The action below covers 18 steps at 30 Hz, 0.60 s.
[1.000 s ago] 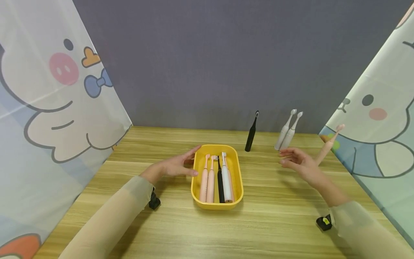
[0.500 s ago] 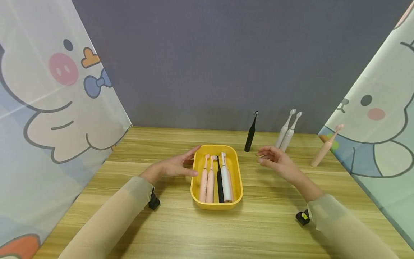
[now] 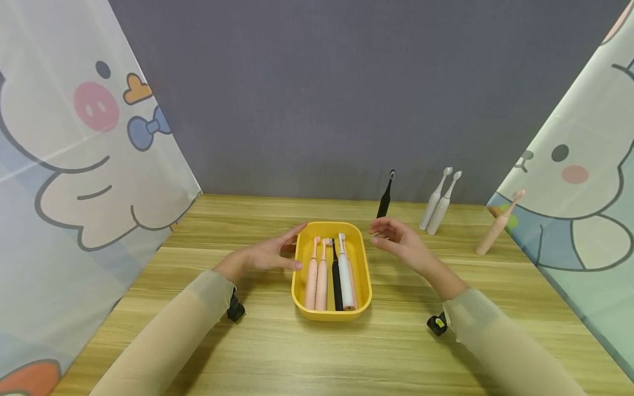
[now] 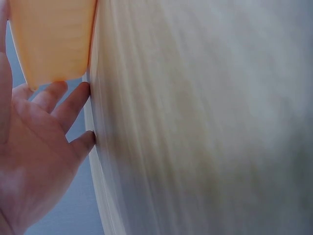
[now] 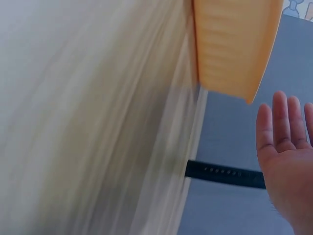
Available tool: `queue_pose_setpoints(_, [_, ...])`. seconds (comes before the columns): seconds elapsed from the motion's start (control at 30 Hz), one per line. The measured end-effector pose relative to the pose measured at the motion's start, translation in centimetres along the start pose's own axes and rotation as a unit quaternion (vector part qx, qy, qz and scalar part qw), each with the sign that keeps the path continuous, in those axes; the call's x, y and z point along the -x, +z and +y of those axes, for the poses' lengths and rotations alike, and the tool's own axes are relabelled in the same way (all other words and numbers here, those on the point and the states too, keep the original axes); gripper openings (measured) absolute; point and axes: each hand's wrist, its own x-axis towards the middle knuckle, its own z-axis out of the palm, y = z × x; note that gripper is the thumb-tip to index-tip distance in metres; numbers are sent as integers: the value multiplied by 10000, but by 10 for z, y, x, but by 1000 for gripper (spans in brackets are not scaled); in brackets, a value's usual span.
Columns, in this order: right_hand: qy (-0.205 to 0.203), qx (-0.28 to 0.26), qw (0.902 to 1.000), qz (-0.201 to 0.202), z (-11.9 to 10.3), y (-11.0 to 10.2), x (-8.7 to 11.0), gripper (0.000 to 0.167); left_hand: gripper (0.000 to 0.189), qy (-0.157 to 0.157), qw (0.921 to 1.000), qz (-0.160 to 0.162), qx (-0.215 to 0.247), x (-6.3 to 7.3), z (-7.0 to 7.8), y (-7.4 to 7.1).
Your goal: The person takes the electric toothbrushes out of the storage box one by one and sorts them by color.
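Observation:
A yellow tray [image 3: 329,315] holds several electric toothbrushes lying lengthwise: two pink ones, a black toothbrush [image 3: 338,286], a white toothbrush [image 3: 346,283] and another pink one partly hidden beside it. My left hand [image 3: 267,254] touches the tray's left side with fingers spread; in the left wrist view its fingertips rest against the outer wall [image 4: 54,39]. Just right of the tray, my right hand [image 3: 403,245] holds nothing, its fingers loosely extended. Behind it stands a black toothbrush [image 3: 384,204], its lower part hidden in the head view; the handle [image 5: 225,175] shows in the right wrist view.
Two white toothbrushes [image 3: 436,212] stand side by side at the back right. Farther right a pink toothbrush [image 3: 494,231] stands upright. A grey backdrop [image 3: 317,99] closes off the rear of the wooden table [image 3: 317,357], with cartoon-printed cloths on both sides.
My right hand has moved left from beside the pink toothbrush, past the white ones, to in front of the standing black toothbrush. The left hand and tray have stayed in place.

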Motion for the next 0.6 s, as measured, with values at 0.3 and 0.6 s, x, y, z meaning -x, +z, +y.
queue_pose_setpoints(0.3, [-97,-236,9996,-84,-9,24,-17,42,125,46,10000,-13,-51,0,0,-1])
queue_pose_setpoints(0.6, [-138,-346,9991,-187,-20,48,-33,42,124,59,10000,-26,4,0,1,-1])
